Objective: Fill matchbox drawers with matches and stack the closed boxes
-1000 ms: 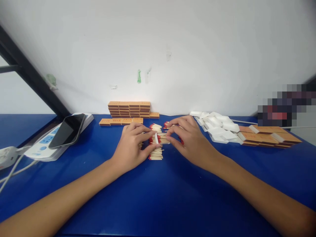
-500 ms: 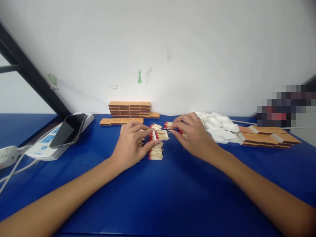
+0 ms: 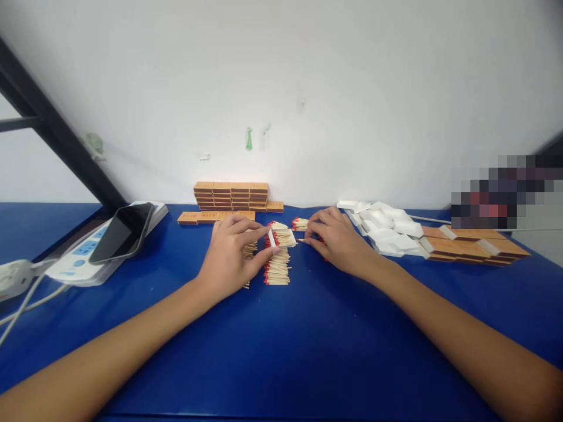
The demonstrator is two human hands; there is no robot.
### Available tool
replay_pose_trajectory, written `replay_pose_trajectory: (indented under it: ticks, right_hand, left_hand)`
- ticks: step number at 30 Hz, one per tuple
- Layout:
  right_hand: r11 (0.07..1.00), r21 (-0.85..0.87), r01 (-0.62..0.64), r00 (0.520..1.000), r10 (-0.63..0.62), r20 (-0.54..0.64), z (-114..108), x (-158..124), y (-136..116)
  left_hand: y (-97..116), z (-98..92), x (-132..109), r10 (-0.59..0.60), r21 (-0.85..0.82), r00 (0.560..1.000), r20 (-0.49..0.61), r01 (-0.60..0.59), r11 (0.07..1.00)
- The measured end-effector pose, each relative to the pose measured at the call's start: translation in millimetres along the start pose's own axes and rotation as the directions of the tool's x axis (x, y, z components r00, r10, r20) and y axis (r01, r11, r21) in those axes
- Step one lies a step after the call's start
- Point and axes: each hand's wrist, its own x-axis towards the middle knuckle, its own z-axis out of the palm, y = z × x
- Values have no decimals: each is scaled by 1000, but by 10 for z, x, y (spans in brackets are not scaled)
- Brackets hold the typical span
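Note:
My left hand [image 3: 233, 249] pinches a small white matchbox tray [image 3: 271, 238] between thumb and fingers. Red-headed matches [image 3: 284, 238] lie inside the tray, which is tilted. Below it, a pile of matches [image 3: 277, 273] rests on the table, heads to the left. More matches [image 3: 249, 251] are partly covered by my left hand. My right hand [image 3: 336, 237] is closed, with the pale end of a match [image 3: 301, 240] showing at its fingertips, right of the tray. Beneath this hand, other red match heads are mostly hidden. Another small match pile [image 3: 299, 224] lies behind, between my hands.
Orange matchboxes [image 3: 231, 196] are stacked against the wall, with a row [image 3: 200, 217] in front. White empty trays [image 3: 387, 225] are heaped at right beside more matchboxes [image 3: 466, 246]. A phone [image 3: 122, 232] lies on a power strip [image 3: 83, 252] at left, with white cables nearby.
My right hand has moved slightly down and away from the tray's open end, over the matches at right. My left hand keeps the tray nearly in place.

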Motion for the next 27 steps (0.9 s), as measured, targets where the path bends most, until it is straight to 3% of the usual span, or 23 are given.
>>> replay_pose_trajectory:
  ticks: [4, 7, 12, 18, 27]
  right_hand:
    - [1000, 17, 6, 1000, -6, 7, 0, 7, 19]
    - [997, 77, 21, 998, -16, -56, -45, 8, -25]
    - [972, 228, 56, 970, 1, -242, -214, -9, -308]
    - [978, 186, 98, 955, -40, -294, -258, -39, -600]
    - [970, 213, 113, 953, -46, -298, -275, -47, -509]
  left_hand:
    - [-9, 2, -4, 7, -4, 1000, -5, -7, 1000]
    - [-18, 7, -6, 15, -3, 1000, -11, -15, 1000]
    - [-17, 12, -8, 32, 4, 1000, -1, -32, 999]
    - [42, 20, -25, 62, -36, 998, 1, -62, 997]
    - [55, 13, -18, 17, -69, 1000, 15, -16, 997]
